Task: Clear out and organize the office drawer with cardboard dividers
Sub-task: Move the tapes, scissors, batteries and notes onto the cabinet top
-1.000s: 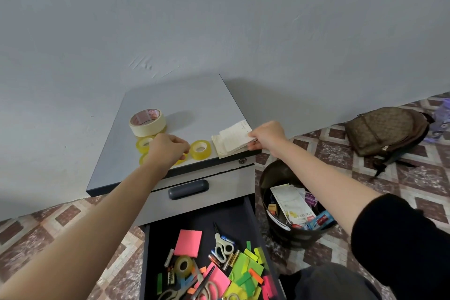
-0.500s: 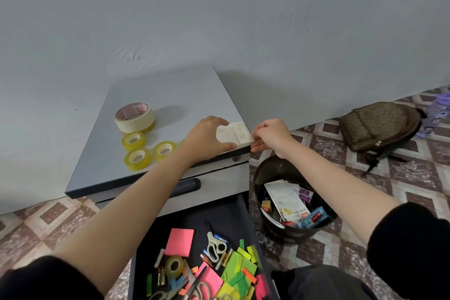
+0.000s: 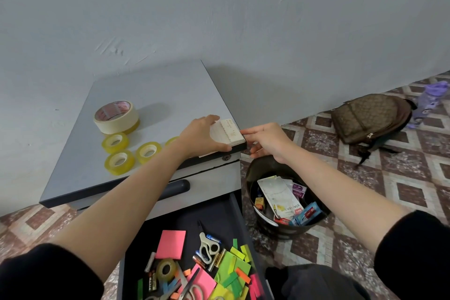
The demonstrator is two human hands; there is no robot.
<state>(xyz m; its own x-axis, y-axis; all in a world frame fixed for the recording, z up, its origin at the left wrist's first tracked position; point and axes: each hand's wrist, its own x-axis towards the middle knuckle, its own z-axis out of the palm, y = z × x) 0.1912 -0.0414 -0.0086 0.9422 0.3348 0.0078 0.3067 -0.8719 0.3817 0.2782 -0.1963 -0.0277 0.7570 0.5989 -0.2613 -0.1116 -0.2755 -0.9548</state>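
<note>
Our left hand holds the little stack of paper at the right front corner of the tabletop, with the thumb on the near edge and fingers curled over the top. Our right hand is loose, and 1 finger touches the stack's side. We think the paper is light, thin and bendy. We should pinch the whole stack by its edges, or sheets may slide off.

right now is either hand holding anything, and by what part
Left hand holds the white paper stack by its left side, thumb along the near edge; right hand only touches its right edge.
</note>
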